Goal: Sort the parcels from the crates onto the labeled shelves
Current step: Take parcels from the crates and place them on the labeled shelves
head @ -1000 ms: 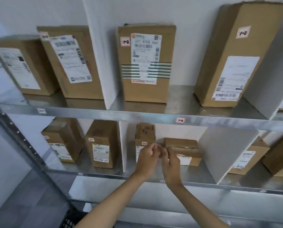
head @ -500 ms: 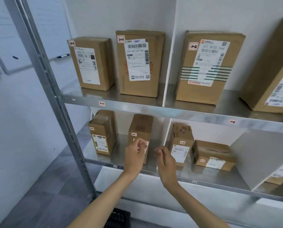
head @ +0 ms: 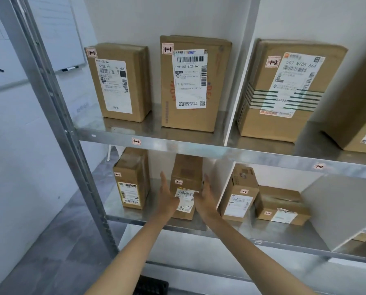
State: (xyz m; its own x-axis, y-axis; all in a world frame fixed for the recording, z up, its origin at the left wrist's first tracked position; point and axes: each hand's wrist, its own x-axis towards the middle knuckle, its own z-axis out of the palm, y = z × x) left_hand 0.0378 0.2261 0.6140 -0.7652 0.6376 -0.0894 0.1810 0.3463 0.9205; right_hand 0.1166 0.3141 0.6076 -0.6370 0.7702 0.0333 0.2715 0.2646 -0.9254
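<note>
A small upright cardboard parcel (head: pixel 186 179) tagged 2-1 stands on the lower metal shelf (head: pixel 148 218), in its left bay. My left hand (head: pixel 167 194) lies flat against the parcel's left side, fingers straight. My right hand (head: pixel 206 195) lies flat against its right side, fingers straight. Both hands flank the parcel and cover part of its white label. Another parcel (head: pixel 132 184) stands to its left in the same bay.
The upper shelf (head: pixel 177 143) tagged 1-1 bears two tall parcels (head: pixel 118 81) (head: pixel 190 84); right of a white divider (head: pixel 237 99) is a 1-2 parcel (head: pixel 284 90). Two small parcels (head: pixel 239 194) (head: pixel 282 205) sit lower right. A steel upright (head: pixel 56 116) rises left; a black crate (head: pixel 150 286) sits below.
The view has swung left. My hands moved from the 2-2 bay to the 2-1 bay and spread apart, now flat on either side of the small parcel.
</note>
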